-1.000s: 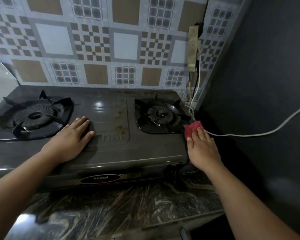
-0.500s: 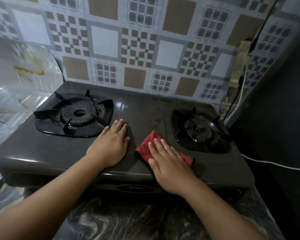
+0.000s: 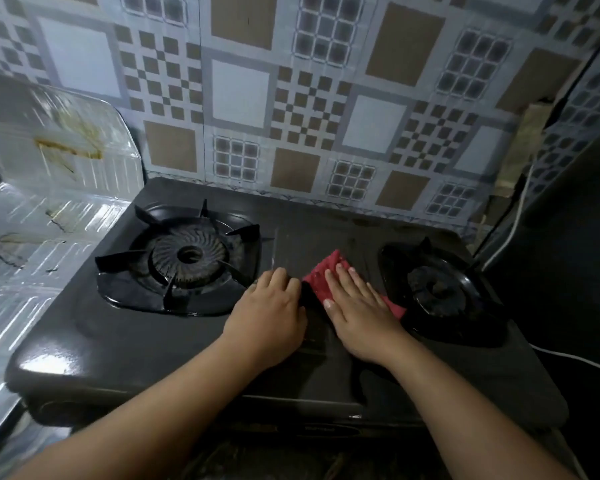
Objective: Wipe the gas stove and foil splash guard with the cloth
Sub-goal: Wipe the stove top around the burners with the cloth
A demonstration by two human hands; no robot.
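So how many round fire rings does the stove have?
2. The left burner sits beside the left hand; the right burner sits just past the red cloth. None looks hidden.

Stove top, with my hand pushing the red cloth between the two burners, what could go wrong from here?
1. The red cloth lies close to the right burner; a wider stroke could snag it on the pan-support prongs.
2. The left hand rests right beside the left burner, so it may bump a prong if it slides.
3. The foil splash guard still shows brown stains, and thin foil could crumple under hard rubbing.
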